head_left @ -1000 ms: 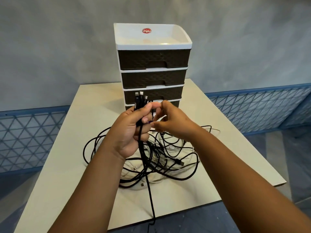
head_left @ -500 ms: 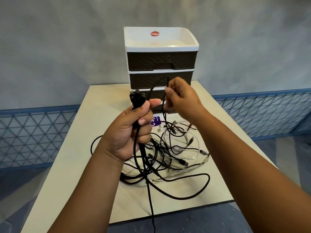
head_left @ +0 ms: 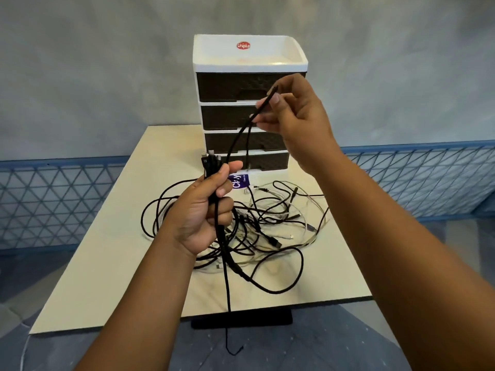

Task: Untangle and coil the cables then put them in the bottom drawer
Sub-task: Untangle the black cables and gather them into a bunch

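Cream table [head_left: 107,263] before a grey wall [head_left: 80,62], blue lattice railing [head_left: 53,199] behind. Left hand [head_left: 203,212] grips a bundle of black cables [head_left: 214,167]; right hand [head_left: 294,116] pinches one black cable [head_left: 263,103] above it. Tangled cables [head_left: 267,223] lie beneath both hands; drawer unit [head_left: 249,60] stands beyond, bottom drawer [head_left: 270,160] closed.

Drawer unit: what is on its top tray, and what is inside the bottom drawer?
The drawer unit shows only a red Uniplus sticker on its white top tray. The bottom drawer is closed, so its contents cannot be seen.
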Demonstrator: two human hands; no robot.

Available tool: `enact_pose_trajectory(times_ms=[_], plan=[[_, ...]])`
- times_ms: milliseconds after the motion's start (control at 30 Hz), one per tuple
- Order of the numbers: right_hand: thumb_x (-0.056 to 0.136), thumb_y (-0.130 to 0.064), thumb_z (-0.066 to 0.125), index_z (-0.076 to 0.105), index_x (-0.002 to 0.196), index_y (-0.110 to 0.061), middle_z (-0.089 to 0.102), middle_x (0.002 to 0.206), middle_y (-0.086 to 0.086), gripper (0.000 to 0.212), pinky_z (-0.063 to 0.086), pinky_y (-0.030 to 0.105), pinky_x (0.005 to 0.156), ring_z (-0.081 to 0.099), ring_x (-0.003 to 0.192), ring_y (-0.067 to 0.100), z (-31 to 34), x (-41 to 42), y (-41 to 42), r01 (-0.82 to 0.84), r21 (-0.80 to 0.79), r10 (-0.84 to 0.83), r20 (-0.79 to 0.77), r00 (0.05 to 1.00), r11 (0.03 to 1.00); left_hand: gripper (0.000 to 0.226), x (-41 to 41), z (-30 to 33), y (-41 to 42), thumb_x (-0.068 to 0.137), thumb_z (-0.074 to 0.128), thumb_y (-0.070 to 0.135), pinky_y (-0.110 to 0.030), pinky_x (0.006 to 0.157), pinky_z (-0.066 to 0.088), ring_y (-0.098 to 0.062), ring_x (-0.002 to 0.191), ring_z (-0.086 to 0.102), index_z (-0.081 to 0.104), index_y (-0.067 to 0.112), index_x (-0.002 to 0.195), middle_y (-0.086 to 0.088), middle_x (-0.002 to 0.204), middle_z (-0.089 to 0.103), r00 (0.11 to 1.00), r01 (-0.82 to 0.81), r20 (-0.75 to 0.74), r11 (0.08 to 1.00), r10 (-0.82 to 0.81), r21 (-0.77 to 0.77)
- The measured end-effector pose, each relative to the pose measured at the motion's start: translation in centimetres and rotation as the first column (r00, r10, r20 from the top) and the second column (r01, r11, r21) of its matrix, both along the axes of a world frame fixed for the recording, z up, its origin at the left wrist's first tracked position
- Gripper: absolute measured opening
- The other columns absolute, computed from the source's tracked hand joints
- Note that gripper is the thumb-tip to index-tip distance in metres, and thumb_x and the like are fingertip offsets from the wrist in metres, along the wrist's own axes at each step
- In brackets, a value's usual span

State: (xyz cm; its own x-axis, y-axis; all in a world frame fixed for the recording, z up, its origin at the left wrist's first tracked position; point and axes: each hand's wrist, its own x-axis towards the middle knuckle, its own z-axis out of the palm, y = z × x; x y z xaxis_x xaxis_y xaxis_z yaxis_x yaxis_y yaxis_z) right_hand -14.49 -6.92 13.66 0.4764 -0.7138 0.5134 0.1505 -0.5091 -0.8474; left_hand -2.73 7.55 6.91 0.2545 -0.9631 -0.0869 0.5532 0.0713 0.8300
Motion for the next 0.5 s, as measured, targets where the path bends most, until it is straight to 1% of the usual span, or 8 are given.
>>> enact_pose_trajectory(times_ms=[67,100,167,267,333,433,500], plan=[[0.103,-0.012,0.045,0.048,0.109,-0.008,0.065,0.104,0.022,0.008,0.060,0.037,0.081,0.073,0.086,0.024,0.0,-1.3,0.9,-0.029,-0.010,0.029,0.012,0.999,1.000,0.022,-1.1,-0.1,0.5,0.086,0.059,0.032,-0.018,0.042,0.010,-0.001,0.040,0.018,0.075,0.022,0.096,0.008,0.060,0.033,1.000,-0.029,0.009,1.000,0.029,0.011],[0.103,-0.013,0.045,0.048,0.105,-0.013,0.066,0.101,0.019,0.004,0.060,0.036,0.079,0.073,0.083,0.024,-0.1,-2.0,1.3,-0.033,-0.012,0.033,0.006,0.999,0.999,0.022,-1.5,-0.2,0.7,0.086,0.059,0.032,-0.018,0.042,0.010,-0.001,0.040,0.018,0.076,0.022,0.095,0.008,0.060,0.033,0.999,-0.039,0.011,0.999,0.039,0.009],[0.103,-0.015,0.045,0.048,0.099,-0.020,0.066,0.092,0.013,0.007,0.060,0.033,0.072,0.071,0.075,0.023,-0.6,-3.9,1.9,-0.026,-0.009,0.025,-0.032,0.999,1.000,0.022,-2.5,-0.3,1.3,0.087,0.058,0.032,-0.019,0.043,0.009,-0.001,0.040,0.018,0.076,0.021,0.096,0.008,0.060,0.034,0.998,-0.068,0.017,0.998,0.068,0.004],[0.102,-0.014,0.047,0.051,0.103,-0.014,0.063,0.082,0.008,0.004,0.054,0.030,0.063,0.061,0.065,0.022,-1.9,-7.3,2.6,-0.031,0.026,0.034,-0.112,0.993,0.999,0.024,-3.8,-0.1,2.6,0.088,0.057,0.032,-0.019,0.043,0.009,0.000,0.041,0.019,0.072,0.019,0.101,0.008,0.063,0.038,0.991,-0.121,0.052,0.993,0.121,-0.012],[0.102,-0.012,0.048,0.054,0.105,-0.013,0.062,0.075,0.003,0.008,0.051,0.030,0.061,0.056,0.065,0.022,-2.8,-10.0,3.3,-0.060,0.056,0.067,-0.139,0.988,0.997,0.024,-4.6,0.2,3.6,0.089,0.057,0.032,-0.018,0.042,0.010,0.000,0.041,0.020,0.071,0.018,0.103,0.009,0.065,0.039,0.985,-0.153,0.079,0.988,0.155,-0.031],[0.101,-0.011,0.049,0.057,0.102,-0.016,0.062,0.069,-0.003,0.010,0.050,0.027,0.058,0.055,0.069,0.022,-3.9,-14.1,4.6,-0.115,0.135,0.138,-0.175,0.975,0.984,0.022,-6.1,1.2,5.3,0.090,0.057,0.032,-0.017,0.041,0.013,0.000,0.042,0.020,0.073,0.019,0.099,0.010,0.063,0.039,0.980,-0.152,0.122,0.986,0.160,-0.073],[0.099,-0.014,0.051,0.059,0.100,-0.018,0.063,0.070,-0.002,0.009,0.052,0.027,0.061,0.058,0.070,0.019,-4.4,-16.5,5.5,-0.150,0.164,0.190,-0.264,0.945,0.975,0.023,-7.4,2.3,6.8,0.089,0.056,0.032,-0.018,0.042,0.012,-0.001,0.044,0.017,0.073,0.019,0.097,0.010,0.062,0.036,0.983,-0.114,0.133,0.988,0.127,-0.105]])
